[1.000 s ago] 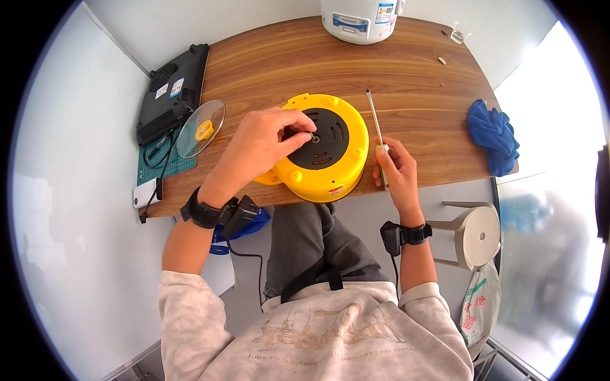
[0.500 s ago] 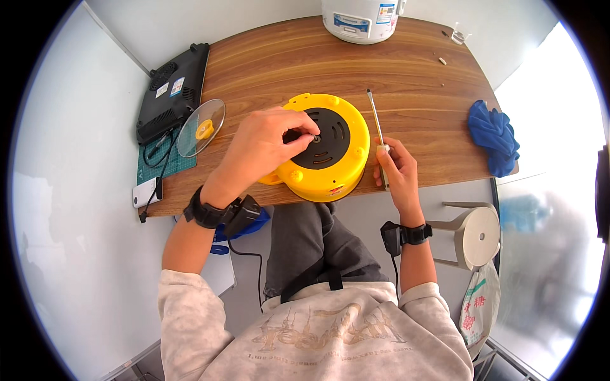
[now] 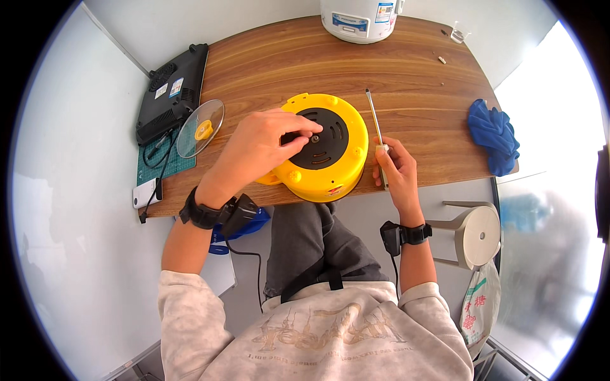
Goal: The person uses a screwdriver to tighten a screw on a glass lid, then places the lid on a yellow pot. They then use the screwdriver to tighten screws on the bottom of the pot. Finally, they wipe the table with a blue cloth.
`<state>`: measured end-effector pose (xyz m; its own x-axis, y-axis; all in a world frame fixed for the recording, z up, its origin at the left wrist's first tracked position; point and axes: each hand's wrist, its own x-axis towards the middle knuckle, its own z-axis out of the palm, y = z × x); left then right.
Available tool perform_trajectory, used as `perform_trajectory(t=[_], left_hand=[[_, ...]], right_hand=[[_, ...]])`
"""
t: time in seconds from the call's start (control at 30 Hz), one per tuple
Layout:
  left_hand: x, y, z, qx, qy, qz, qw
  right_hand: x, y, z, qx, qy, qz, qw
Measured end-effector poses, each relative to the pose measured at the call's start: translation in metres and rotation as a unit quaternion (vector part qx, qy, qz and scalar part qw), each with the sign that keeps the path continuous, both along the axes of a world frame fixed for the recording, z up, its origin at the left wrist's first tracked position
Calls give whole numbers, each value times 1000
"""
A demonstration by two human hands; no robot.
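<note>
A round yellow appliance rests upside down at the table's front edge, a black slotted disc set in its underside. At the disc's middle sits a small round fastener. Over the disc hovers my left hand, thumb and index finger apart beside the fastener, with nothing seen between them. My right hand grips a flat-blade screwdriver by its pale handle, to the right of the appliance, with its shaft pointing away from me. The appliance's left side is partly hidden by my left hand.
At left are a glass lid, a black appliance with a cable, a green cutting mat and a white box. A white cooker stands at the back, a blue cloth at right, a stool below.
My left fingers have parted and lifted slightly off the fastener, which shows more plainly now. The right hand holds the screwdriver in nearly the same place.
</note>
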<state>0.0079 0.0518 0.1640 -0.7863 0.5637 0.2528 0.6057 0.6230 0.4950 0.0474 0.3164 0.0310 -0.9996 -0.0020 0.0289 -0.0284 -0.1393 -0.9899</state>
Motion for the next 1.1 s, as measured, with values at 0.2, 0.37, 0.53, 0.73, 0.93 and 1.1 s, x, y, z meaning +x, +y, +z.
perform_trajectory(t=[0.2,0.37,0.53,0.73,0.93,1.1], left_hand=[[1,-5,1,3,-25,6,1000],[1,0,1,-19,9,-18,1000],[-1,2,-1,-22,18,-8,1000],[-4,5,-1,-36,18,10,999],[-4,5,-2,-36,20,11,999],[-3,3,-3,-22,14,6,1000]], right_hand=[[0,0,-2,-7,3,1,1000],[0,0,-1,-13,2,1,1000],[-1,0,-2,-5,2,-2,1000],[-1,0,-3,-3,7,-1,1000],[0,0,-1,3,4,-4,1000],[-1,0,-2,2,3,-3,1000]])
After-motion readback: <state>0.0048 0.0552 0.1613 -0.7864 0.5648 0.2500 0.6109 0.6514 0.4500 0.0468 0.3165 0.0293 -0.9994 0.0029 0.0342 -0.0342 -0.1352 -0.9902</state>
